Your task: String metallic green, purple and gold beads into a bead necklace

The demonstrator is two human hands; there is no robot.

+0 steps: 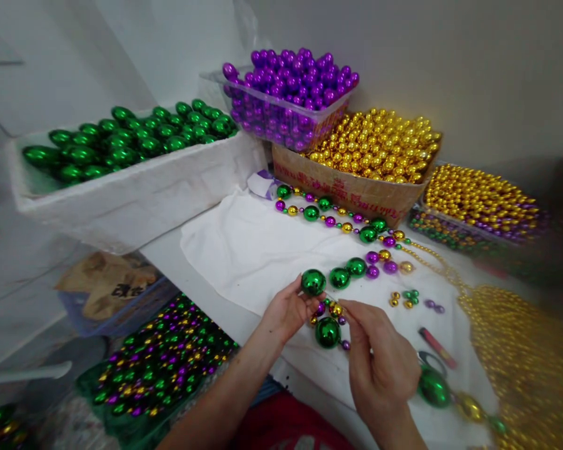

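Observation:
My left hand [291, 310] has its fingers closed around a large shiny green bead [313, 282]. Just below it hang small purple and gold beads and another big green bead [327, 332], part of a strand. My right hand [382, 356] pinches thumb and forefinger together beside these small beads; whatever thin thing it grips is too small to name. Ahead of my hands, on the white cloth [244, 250], lie two loose green beads [348, 272] and several purple and gold ones [380, 262]. Pairs of tiny beads [409, 299] rest to the right.
A white foam box [145, 200] of green beads stands at left. Behind are a clear tub [286, 103] of purple beads and a cardboard box [338, 187] of gold ones. A beaded strand [330, 221] lies before them. A red-handled tool [437, 347] and gold chains [520, 350] are right.

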